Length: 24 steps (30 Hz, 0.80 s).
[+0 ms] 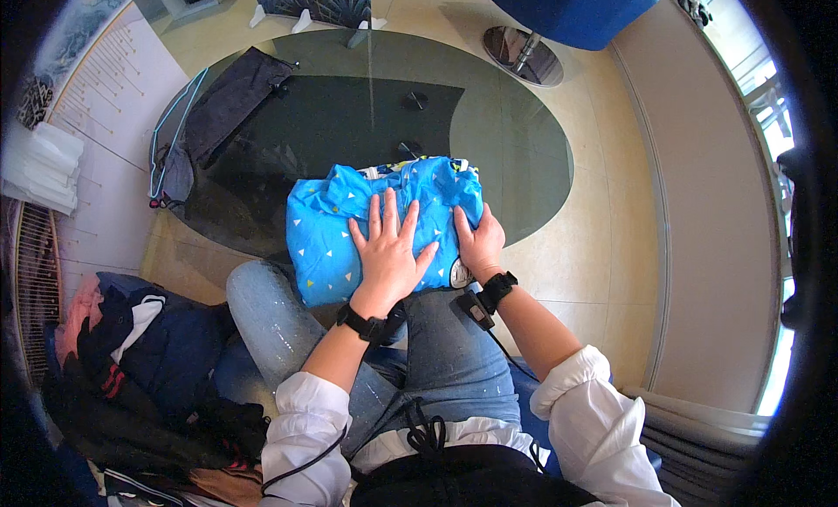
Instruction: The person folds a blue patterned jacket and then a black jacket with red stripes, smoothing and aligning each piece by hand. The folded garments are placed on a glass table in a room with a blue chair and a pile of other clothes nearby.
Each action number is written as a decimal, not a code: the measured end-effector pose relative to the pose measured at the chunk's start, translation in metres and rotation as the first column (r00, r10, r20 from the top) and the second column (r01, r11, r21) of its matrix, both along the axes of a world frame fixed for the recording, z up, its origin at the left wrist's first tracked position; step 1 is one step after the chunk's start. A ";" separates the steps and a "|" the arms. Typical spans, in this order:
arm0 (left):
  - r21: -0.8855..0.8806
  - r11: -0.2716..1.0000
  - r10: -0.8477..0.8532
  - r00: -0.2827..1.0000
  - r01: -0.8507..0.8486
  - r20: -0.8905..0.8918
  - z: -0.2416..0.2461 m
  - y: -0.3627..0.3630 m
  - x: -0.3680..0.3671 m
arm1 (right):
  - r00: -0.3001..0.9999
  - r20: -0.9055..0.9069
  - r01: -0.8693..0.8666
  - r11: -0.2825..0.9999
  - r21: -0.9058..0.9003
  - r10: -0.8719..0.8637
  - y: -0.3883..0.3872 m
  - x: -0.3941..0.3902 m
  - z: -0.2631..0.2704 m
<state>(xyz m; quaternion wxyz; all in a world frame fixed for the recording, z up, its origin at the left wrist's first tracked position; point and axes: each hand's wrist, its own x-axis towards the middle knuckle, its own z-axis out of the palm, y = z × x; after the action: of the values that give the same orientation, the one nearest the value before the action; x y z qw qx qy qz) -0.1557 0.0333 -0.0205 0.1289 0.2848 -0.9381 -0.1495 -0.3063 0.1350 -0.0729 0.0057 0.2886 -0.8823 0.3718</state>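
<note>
A folded bundle of bright blue fabric with small white and yellow triangles (324, 245) rests across the near edge of a glass table and my thighs. Patterned fabric and a white strip show at its far edge. My left hand (391, 255) lies flat on its middle with fingers spread, holding nothing. At the bundle's right end, my right hand (480, 238) grips the side, the thumb on top and the other fingers partly hidden. A round badge (460, 273) is on the fabric beside that wrist.
On the oval dark glass table (517, 160), a dark cloth pouch (232, 101) and a light-blue cord (157, 160) lie at the left. Piled clothes (163, 350) are beside my left leg. A blue chair (569, 9) stands beyond the table.
</note>
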 end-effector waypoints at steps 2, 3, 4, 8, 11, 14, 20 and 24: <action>0.025 1.000 0.015 1.000 -0.015 0.025 -0.010 -0.003 -0.002 | 1.000 -0.012 -0.002 1.000 -0.007 0.002 0.000 0.001 0.000; 0.001 1.000 0.012 0.999 -0.012 -0.035 -0.015 -0.004 -0.002 | 1.000 -0.018 -0.002 1.000 -0.006 0.002 0.000 0.001 0.001; 0.004 1.000 0.016 0.999 -0.015 -0.041 -0.018 -0.004 -0.001 | 1.000 -0.023 0.005 1.000 0.003 -0.005 -0.001 0.002 0.003; 0.008 1.000 0.012 0.999 -0.012 -0.038 -0.023 -0.005 -0.002 | 0.990 0.131 0.039 0.988 0.147 -0.058 -0.008 -0.002 0.018; 0.015 1.000 0.018 0.999 -0.018 -0.027 -0.022 -0.004 -0.003 | 0.975 0.214 -0.008 0.947 0.320 -0.064 -0.018 -0.012 0.033; 0.014 1.000 0.014 0.999 -0.014 -0.033 -0.020 -0.005 -0.003 | 0.978 0.202 -0.052 0.886 0.461 -0.048 -0.023 -0.019 0.043; 0.071 0.997 -0.008 0.992 0.017 -0.126 -0.016 -0.012 0.005 | 0.959 0.282 -0.137 0.820 0.555 -0.031 -0.033 -0.049 0.041; 0.055 0.995 0.091 0.981 -0.083 -0.172 -0.008 -0.033 0.023 | 0.923 0.386 -0.218 0.825 0.521 0.001 -0.041 -0.072 0.032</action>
<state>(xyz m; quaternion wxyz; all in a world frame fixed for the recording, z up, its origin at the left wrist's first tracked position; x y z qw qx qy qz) -0.1325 0.0006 -0.0281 0.2102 0.3144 -0.9060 -0.1902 -0.3785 0.0938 -0.0408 -0.2657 0.2538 -0.9184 0.1469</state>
